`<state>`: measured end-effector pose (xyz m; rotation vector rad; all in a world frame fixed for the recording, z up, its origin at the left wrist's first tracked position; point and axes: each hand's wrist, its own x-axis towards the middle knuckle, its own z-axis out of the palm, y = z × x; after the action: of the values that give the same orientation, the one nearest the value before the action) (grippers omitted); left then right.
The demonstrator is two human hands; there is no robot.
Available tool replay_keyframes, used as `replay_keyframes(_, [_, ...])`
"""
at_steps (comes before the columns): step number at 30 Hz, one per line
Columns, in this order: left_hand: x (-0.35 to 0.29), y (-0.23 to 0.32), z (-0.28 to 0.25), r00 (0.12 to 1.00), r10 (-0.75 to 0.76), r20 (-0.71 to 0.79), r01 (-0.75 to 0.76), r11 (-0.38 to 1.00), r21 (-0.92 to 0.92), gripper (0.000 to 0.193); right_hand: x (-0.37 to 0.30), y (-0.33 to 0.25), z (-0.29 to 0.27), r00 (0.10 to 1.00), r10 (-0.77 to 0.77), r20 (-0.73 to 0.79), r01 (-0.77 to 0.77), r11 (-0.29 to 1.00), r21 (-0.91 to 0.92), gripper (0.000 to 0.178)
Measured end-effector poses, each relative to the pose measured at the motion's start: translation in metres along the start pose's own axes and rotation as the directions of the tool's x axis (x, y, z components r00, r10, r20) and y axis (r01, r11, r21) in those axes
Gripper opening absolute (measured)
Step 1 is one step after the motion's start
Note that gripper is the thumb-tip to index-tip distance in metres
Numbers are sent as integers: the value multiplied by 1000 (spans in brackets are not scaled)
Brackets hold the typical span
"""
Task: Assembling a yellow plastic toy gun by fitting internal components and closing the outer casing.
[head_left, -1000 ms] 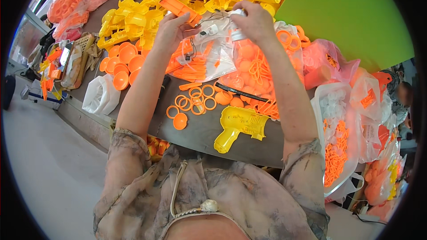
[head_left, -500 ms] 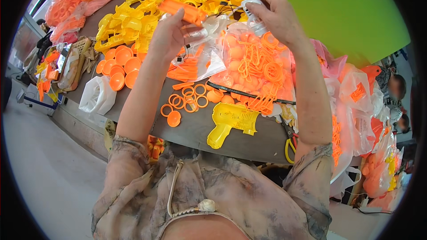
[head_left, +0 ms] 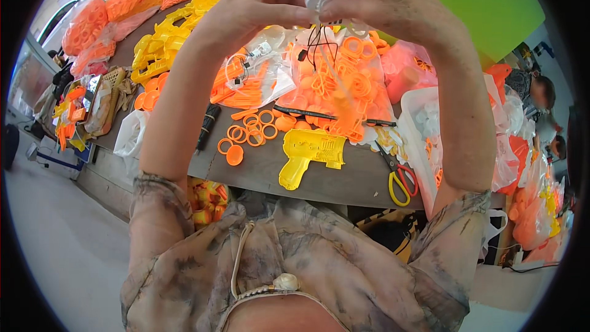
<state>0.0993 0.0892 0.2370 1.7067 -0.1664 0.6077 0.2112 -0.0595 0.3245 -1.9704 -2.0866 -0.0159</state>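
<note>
My left hand [head_left: 267,5] and my right hand [head_left: 381,9] meet at the top, both closed on a small white plastic part [head_left: 317,2]. Thin black wires [head_left: 315,43] dangle from it, with a small black connector among them. My fingers cover much of the part. Below, an orange shape [head_left: 348,115], smeared by motion, shows in front of a clear bag [head_left: 384,95] of orange rings, clips and balls. Nearer to me, a yellow toy-gun half shell [head_left: 312,152] lies with its ribbed inside up, its handle pointing toward me.
Orange rings [head_left: 253,132] and a small cup [head_left: 234,155] lie left of the shell. Scissors [head_left: 394,178] with yellow and red handles rest at the right table edge beside a white bin [head_left: 413,124]. Yellow shells [head_left: 161,49] are heaped at the far left.
The orange piece has left my left hand, which has moved right to the white part. My right hand has turned over it, and both hands now hold it together.
</note>
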Motion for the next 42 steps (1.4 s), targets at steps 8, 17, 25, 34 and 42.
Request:
replay_keyframes(8, [2,13,16,977,-181,110,173,982,76,34,-14,-3,0,998,-4,-68,21,966,259,40])
replay_keyframes(17, [0,-21,8,959,-282,26,267,869,-416,25,-35,29,49,744,194,-639,158,878,451,30])
replay_keyframes(25, [0,-46,29,945,-326,27,262,705,-659,31,-81,36,123,686,378,-622,68,818,572,25])
replay_keyframes(34, [-8,-57,32,950,-309,51,247,639,-729,33,-87,22,162,631,310,-711,32,905,424,39])
replay_keyframes(42, [-14,-58,43,946,-323,30,215,557,-802,33,-63,45,184,604,389,-696,16,867,498,29])
